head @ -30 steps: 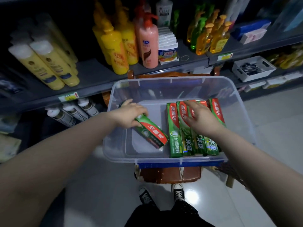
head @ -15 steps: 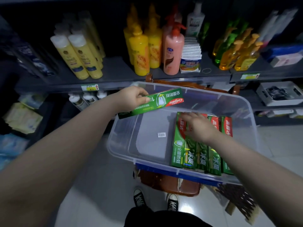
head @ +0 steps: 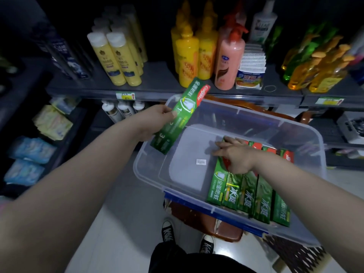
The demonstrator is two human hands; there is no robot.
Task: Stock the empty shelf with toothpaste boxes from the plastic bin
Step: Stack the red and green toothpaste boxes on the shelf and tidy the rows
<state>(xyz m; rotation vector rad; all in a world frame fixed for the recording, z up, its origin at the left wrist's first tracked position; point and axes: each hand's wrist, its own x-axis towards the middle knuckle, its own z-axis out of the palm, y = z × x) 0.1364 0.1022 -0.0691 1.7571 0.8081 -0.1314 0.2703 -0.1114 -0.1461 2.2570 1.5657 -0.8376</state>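
My left hand (head: 157,121) grips a green and red toothpaste box (head: 182,113) by its middle, holding it tilted above the far left corner of the clear plastic bin (head: 149,174). Its red end points up toward the shelf edge (head: 157,91). Inside the bin, several green toothpaste boxes (head: 246,196) lie side by side along the right half. My right hand (head: 236,157) rests on their far ends, fingers spread over the leftmost box's top corner. The left half of the bin floor is bare.
The bin sits on a brown stool (head: 206,223). The shelf above holds yellow bottles (head: 118,56), orange-yellow bottles (head: 189,56), a pink pump bottle (head: 228,60) and green and amber bottles (head: 315,66). Soft packs (head: 53,121) fill the lower left shelves. My shoes (head: 167,229) stand on the white floor.
My left hand lifted one box out of the bin, raised it and swung its red end upward toward the shelf. My right hand slid left across the row to the leftmost box.
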